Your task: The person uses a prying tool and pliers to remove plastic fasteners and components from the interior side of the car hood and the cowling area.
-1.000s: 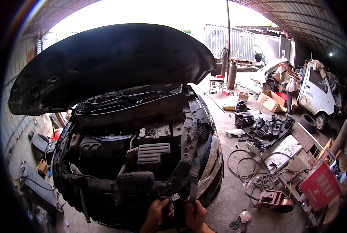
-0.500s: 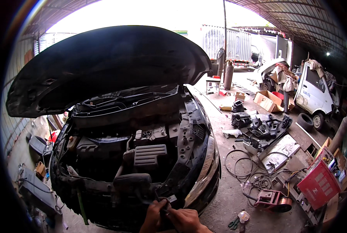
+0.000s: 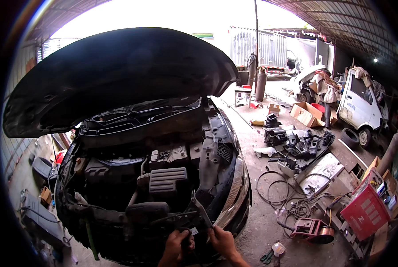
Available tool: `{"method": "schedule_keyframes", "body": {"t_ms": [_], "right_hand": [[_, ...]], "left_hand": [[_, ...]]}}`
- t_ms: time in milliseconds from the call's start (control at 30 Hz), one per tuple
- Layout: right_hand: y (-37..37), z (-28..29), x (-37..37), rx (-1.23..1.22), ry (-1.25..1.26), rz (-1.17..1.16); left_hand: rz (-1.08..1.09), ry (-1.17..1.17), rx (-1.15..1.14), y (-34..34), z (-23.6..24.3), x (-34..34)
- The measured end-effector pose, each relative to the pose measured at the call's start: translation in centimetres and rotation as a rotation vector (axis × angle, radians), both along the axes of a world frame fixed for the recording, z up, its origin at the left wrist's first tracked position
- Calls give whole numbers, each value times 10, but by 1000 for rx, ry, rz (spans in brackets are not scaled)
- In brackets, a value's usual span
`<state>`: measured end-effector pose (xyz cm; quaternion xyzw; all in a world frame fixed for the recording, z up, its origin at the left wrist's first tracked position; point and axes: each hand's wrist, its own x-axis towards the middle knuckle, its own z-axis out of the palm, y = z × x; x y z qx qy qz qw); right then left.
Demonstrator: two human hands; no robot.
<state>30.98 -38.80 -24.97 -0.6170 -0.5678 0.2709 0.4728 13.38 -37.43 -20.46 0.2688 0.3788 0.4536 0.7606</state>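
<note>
Pinching the lower end of a narrow grey strip (image 3: 202, 212) between thumb and fingers of the right hand (image 3: 222, 241); curling the left hand (image 3: 176, 244) closed, near but apart, around a dark piece (image 3: 184, 228) too shadowed to identify. Rising at a slant from the right fingers, in front of the open engine bay of a dark car (image 3: 136, 140). Looks light and fairly stiff, standing from 1 end without sagging; probably springy, not fragile. Best held flat at the lower end, with 1 more hold higher against twisting.
</note>
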Motion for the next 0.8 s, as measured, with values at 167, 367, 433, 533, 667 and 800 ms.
{"method": "schedule_keyframes", "body": {"t_ms": [167, 367, 433, 533, 667, 800], "right_hand": [[1, 8, -10, 101, -19, 199], [15, 17, -5, 257, -15, 404], [28, 13, -4, 188, -6, 433], [50, 2, -11, -93, 64, 314], [78, -17, -24, -133, 130, 124], [90, -26, -61, -69, 195, 203]], "left_hand": [[63, 62, -62, 9, 10, 13], [112, 83, -106, 21, 18, 14], [145, 144, -80, 26, 16, 12], [142, 61, -24, 32, 13, 6], [181, -18, -11, 35, 10, -11], [132, -39, 47, 42, 11, -38]]}}
